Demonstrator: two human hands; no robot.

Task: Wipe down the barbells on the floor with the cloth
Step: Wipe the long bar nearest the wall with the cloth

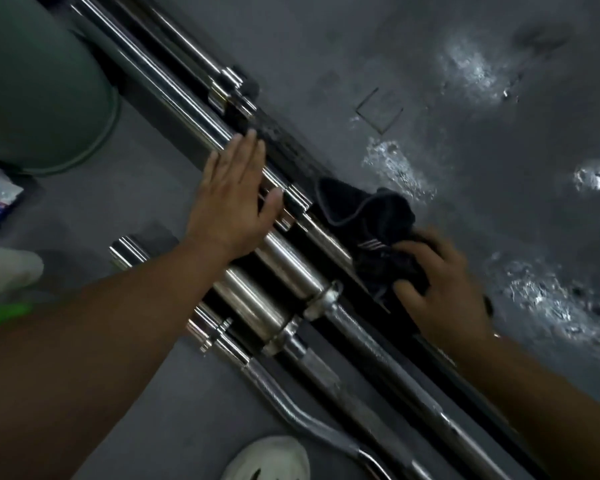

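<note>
Progress appeared partial. The right hand (444, 289) gripped the bunched black cloth (371, 209) on the far edge of the row of chrome steel barbells (284, 258); the left hand (238, 199), fingers (246, 150) straight, pressed that row. Wiped bars were indistinguishable.

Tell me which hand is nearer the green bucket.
Left. The left hand lies flat on the barbells, on the bucket's side; the right hand grips the cloth beyond the bars, farther off.
</note>
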